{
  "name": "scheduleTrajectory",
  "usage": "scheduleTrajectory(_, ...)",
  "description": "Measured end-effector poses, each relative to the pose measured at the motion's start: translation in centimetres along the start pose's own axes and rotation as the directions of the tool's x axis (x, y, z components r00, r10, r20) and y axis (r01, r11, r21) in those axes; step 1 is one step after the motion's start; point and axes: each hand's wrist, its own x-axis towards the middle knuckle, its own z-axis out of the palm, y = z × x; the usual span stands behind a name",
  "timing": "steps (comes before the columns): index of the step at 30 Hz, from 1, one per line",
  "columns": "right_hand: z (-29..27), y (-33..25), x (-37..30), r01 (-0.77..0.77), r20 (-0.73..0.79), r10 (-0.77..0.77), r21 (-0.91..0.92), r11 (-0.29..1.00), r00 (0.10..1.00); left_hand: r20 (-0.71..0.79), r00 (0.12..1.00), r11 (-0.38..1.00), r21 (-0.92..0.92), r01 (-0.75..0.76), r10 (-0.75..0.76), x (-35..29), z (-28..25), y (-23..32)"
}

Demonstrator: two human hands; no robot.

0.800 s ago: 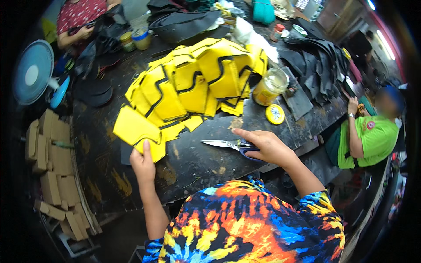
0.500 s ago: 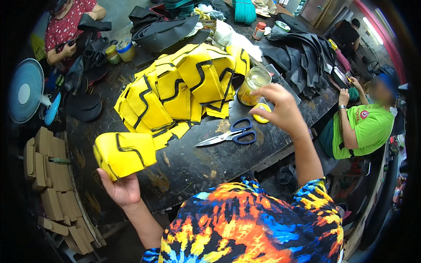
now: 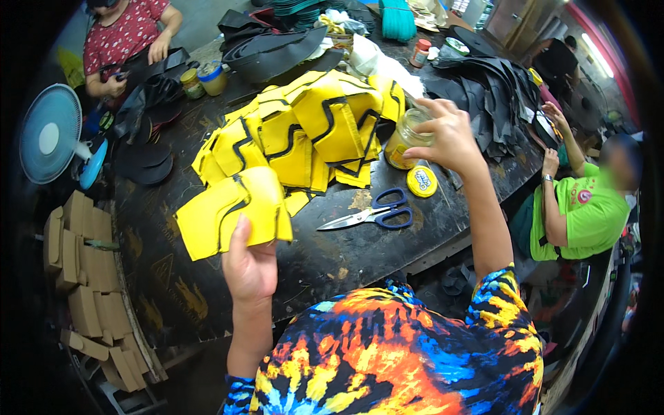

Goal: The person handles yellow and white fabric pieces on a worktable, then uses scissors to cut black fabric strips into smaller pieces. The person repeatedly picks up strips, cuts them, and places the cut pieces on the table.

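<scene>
At centre-left, the left hand (image 3: 252, 266) grasps a yellow piece (image 3: 228, 199) by its edge, likely to expose its face; the right hand (image 3: 446, 138) curves at the jar (image 3: 397, 153), grip indeterminable.

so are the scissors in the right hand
No, the blue-handled scissors lie on the black table, apart from the right hand.

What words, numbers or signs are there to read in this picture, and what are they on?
I won't copy printed words, but here's where they show:
Yellow lid: dark lettering.
Jar beside the right hand: yellow label, too blurred and partly covered to read.
Green shirt on a nearby person: reddish emblem with small lettering.
Table: worn triangle mark, with print too faint to read.
</scene>
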Motion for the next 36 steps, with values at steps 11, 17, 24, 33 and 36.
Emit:
scheduleTrajectory(11,-3.3,-5.9,-3.4,-0.079,-0.106,0.147,0.479,0.874,0.983,-0.001,0.999,0.999,0.002,-0.053,0.053,0.4,2.5,-2.8)
scheduleTrajectory(17,-2.0,-15.4,-0.6,0.213,-0.139,-0.17,0.787,0.578,0.976,0.001,0.998,0.998,0.027,-0.061,0.061,-0.3,4.1,-3.6)
scheduleTrajectory(24,0.2,-16.5,0.3,0.376,-0.296,-0.24,0.601,0.706,0.924,0.017,0.998,0.997,-0.044,-0.061,0.062,-0.8,4.1,-3.2)
scheduleTrajectory(33,-0.6,-17.2,-0.8,0.441,-0.39,-0.208,0.766,0.467,0.897,0.039,0.999,0.97,-0.245,0.007,0.002,0.6,4.3,-2.7)
scheduleTrajectory(36,-0.2,-17.3,-0.7,0.264,-0.271,-0.069,0.792,0.551,0.96,0.112,0.986,0.93,-0.334,0.152,-0.121,0.7,3.7,-2.4)
